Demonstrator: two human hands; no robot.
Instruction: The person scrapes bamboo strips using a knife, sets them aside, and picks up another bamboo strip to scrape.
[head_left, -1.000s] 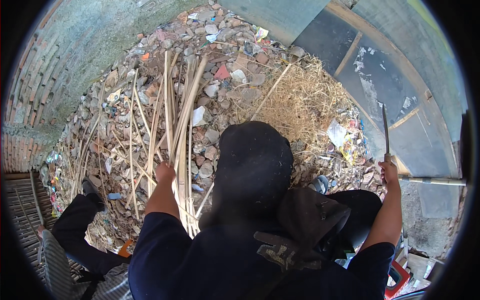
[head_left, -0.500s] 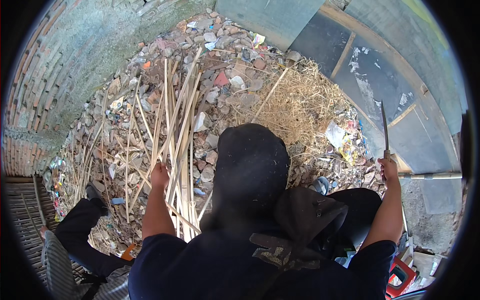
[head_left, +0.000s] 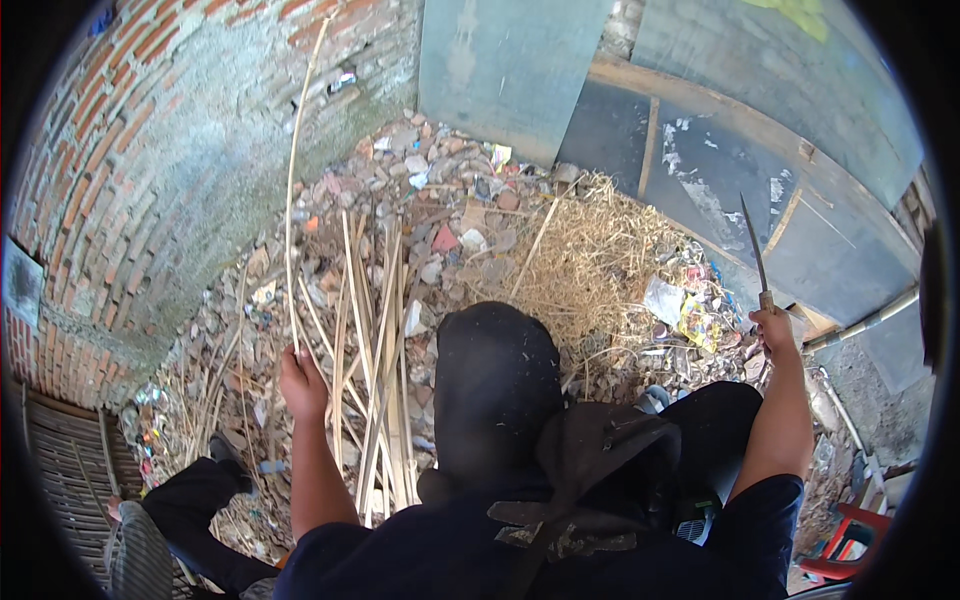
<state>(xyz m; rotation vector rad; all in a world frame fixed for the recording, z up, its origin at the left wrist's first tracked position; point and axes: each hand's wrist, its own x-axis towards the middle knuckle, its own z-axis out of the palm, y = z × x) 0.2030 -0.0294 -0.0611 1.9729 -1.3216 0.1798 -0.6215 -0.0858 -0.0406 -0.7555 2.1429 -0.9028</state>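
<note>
A long, thin bamboo strip (head_left: 291, 200) rises nearly upright from my left hand (head_left: 303, 388), its far end in front of the brick wall. The fingers are closed around its lower end. Out to the right, my right hand (head_left: 773, 332) grips the handle of a long-bladed knife (head_left: 754, 245), the blade pointing up and away. Beside my left hand lies a loose pile of split bamboo strips (head_left: 385, 350), spread lengthwise over the rubble. Dark clothing and a dark head covering hide the ground in the lower middle.
Rubble and litter (head_left: 425, 190) cover the ground, with a heap of pale shavings (head_left: 610, 250) at centre right. A brick wall (head_left: 130, 160) stands left, dark panels (head_left: 720, 170) at the far right. A co-worker's leg (head_left: 195, 505) is at lower left, a red plastic stool (head_left: 850, 540) lower right.
My left hand has come away from the pile, slightly left and lower, with one bamboo strip now raised in it. The knife stays in my right hand; the view has tilted upward.
</note>
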